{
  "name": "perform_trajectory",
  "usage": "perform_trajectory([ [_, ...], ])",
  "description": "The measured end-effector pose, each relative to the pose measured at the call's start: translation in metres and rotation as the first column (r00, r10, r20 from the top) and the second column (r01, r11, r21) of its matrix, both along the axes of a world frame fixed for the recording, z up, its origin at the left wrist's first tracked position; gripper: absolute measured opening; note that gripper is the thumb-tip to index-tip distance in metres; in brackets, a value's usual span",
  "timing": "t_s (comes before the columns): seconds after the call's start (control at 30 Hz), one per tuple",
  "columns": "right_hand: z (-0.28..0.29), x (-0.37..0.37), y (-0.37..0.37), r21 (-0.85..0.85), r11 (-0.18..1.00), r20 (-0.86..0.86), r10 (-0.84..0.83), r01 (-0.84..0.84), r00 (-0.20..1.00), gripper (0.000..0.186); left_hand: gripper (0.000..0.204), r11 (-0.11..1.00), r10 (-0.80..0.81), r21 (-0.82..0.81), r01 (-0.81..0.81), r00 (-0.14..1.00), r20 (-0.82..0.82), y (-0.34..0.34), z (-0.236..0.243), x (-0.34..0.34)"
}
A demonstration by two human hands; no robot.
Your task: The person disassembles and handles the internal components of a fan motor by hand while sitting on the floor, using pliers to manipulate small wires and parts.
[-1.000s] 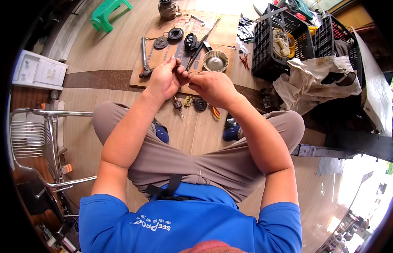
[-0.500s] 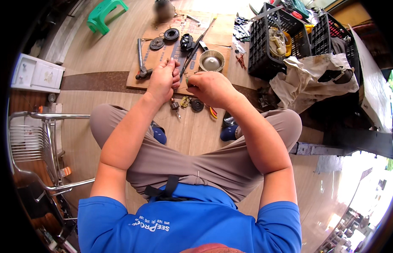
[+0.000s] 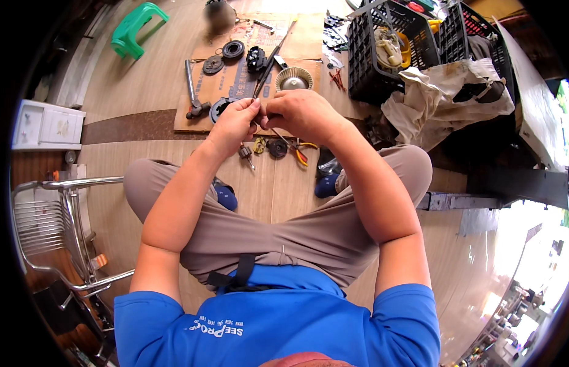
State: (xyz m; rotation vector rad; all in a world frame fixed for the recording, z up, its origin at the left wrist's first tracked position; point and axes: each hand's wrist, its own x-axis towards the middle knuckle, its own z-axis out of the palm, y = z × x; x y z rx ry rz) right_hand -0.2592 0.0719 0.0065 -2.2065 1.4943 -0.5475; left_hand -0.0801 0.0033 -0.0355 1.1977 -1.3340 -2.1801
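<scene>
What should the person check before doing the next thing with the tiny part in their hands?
1. Both hands meet on the part: left hand and right hand pinch together. Ok.
2. What the part is: hidden by the fingers. Cannot tell.
3. Pliers within reach on the floor: ok.
4. Hammer lies on the cardboard, apart from the hands: ok.
5. Small loose parts lie near the feet: not ok.
</scene>
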Motion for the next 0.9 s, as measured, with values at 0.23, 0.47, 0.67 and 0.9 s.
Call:
perform_trajectory([
  [0.23, -0.003, -0.017, -0.005, -0.037, 0.999, 0.014, -0.026, 0.026, 1.0, 0.018, 0.025, 0.972, -0.234, -0.002, 0.234, 0.971, 0.042, 0.004, 0.006, -0.001],
  [0.47, -0.003, -0.009, -0.008, -0.07, 0.997, 0.061, -0.035, 0.039, 0.998, 0.017, 0.024, 0.953, -0.271, 0.103, 0.285, 0.953, -0.134, 0.002, 0.009, 0.012],
  [0.67, -0.007, -0.016, -0.007, -0.091, 0.994, 0.057, -0.06, 0.065, 0.997, 0.012, 0.022, 0.96, -0.261, -0.1, 0.262, 0.965, 0.024, 0.007, 0.022, -0.002],
  [0.9, -0.027, -0.022, -0.017, -0.148, 0.989, -0.198, -0.022, -0.007, 0.98, 0.011, 0.03, 0.859, -0.112, -0.468, 0.206, 0.969, 0.221, -0.004, -0.036, 0.0],
])
